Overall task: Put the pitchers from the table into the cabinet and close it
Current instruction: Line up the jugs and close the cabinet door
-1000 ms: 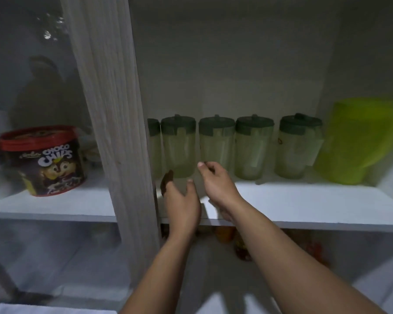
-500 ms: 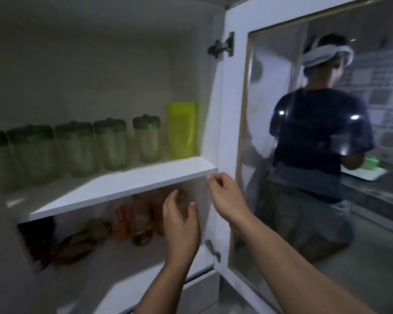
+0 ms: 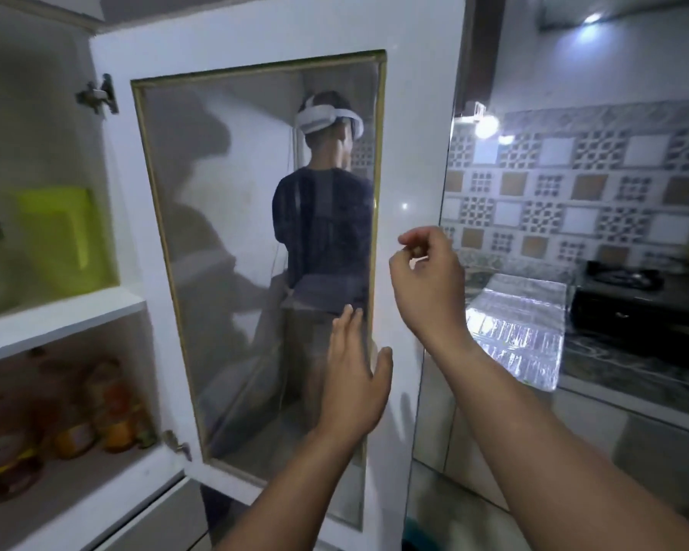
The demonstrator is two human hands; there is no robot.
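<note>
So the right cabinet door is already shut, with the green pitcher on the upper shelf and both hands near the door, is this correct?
Not quite. The head view shows the cabinet door swung open, not shut. The rest holds: the green pitcher stands on the upper shelf, and the left hand and right hand are near the door.

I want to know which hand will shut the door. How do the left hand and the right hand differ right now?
The left hand is open, fingers spread flat toward the glass of the cabinet door; the right hand is loosely curled, fingertips pinched together. The left hand sits lower, in front of the glass panel; the right hand is higher, by the door's free edge. Both are bare and hold nothing. Whether either touches the door is unclear.
</note>
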